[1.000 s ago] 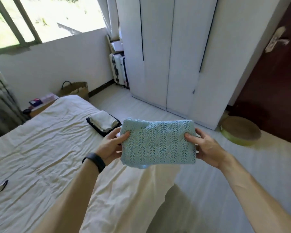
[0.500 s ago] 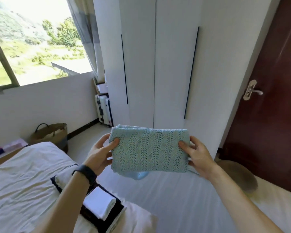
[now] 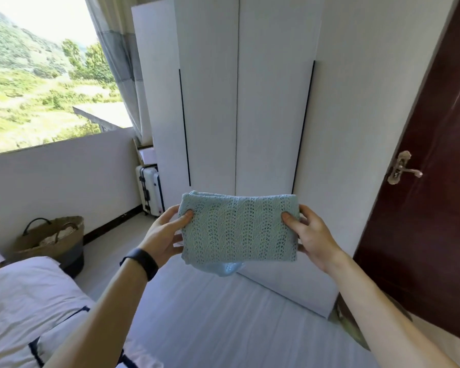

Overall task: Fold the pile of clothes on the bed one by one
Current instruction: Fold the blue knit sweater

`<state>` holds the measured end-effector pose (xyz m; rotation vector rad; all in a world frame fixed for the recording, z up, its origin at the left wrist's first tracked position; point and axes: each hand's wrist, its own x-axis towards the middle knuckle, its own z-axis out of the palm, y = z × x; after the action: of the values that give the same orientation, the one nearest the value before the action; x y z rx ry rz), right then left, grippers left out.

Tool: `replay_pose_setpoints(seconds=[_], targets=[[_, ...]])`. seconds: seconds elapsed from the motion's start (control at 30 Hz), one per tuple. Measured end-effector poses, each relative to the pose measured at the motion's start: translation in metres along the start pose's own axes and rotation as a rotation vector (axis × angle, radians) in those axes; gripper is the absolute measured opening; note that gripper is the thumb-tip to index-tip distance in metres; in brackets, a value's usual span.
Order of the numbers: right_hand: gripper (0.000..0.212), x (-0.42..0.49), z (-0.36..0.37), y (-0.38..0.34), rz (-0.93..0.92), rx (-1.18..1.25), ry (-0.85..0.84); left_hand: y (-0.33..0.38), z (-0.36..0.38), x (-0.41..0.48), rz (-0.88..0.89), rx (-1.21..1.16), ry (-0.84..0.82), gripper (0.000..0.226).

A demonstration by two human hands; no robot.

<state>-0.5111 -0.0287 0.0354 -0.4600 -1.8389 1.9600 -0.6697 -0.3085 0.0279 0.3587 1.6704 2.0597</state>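
Observation:
A folded light-blue knitted garment (image 3: 238, 229) is held up in the air in front of the white wardrobe (image 3: 250, 102). My left hand (image 3: 165, 235) grips its left edge, thumb on the front. My right hand (image 3: 312, 236) grips its right edge the same way. A loose bit of the garment hangs below the fold. The bed (image 3: 16, 301) lies at the lower left, with a dark-and-white folded stack (image 3: 45, 343) partly hidden behind my left forearm.
A woven basket (image 3: 51, 240) stands on the floor by the wall at left. A white suitcase (image 3: 149, 192) stands beside the wardrobe. A dark red door (image 3: 422, 208) with a metal handle is at right. A window fills the upper left.
The view has tilted upward, so the bed and folded stack dropped toward the bottom edge. The blue garment stays held between both hands, lifted in front of the wardrobe.

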Motion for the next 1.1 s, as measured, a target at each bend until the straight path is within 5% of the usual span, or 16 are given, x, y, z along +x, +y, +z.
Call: replay_pose_setpoints(seconds=[0.13, 0.3, 0.5, 0.6, 0.7, 0.93, 1.1], targets=[[0.020, 0.051, -0.007, 0.000, 0.050, -0.097, -0.019, -0.017, 0.006, 0.037, -0.106, -0.046, 0.033, 0.035], [0.022, 0.135, -0.008, 0.041, 0.264, -0.351, -0.169, -0.128, 0.008, 0.073, -0.563, -0.171, 0.162, 0.034], [0.021, 0.226, 0.001, 0.115, 0.511, -0.622, -0.374, -0.292, 0.063, 0.089, -0.820, -0.637, 0.261, 0.040], [0.007, 0.270, -0.005, 0.140, 0.602, -0.741, -0.479, -0.330, 0.098, 0.112, -0.930, -0.910, 0.118, 0.061], [0.015, 0.311, -0.009, 0.159, 0.630, -0.790, -0.558, -0.339, 0.120, 0.140, -0.937, -1.109, 0.047, 0.062], [0.011, 0.382, -0.009, 0.199, 0.749, -0.624, -0.722, -0.334, 0.096, 0.181, -0.770, -1.018, 0.509, 0.024], [0.028, 0.429, 0.040, 0.229, 0.805, -0.488, -0.895, -0.321, 0.034, 0.194, -0.625, -1.041, 0.576, 0.020]])
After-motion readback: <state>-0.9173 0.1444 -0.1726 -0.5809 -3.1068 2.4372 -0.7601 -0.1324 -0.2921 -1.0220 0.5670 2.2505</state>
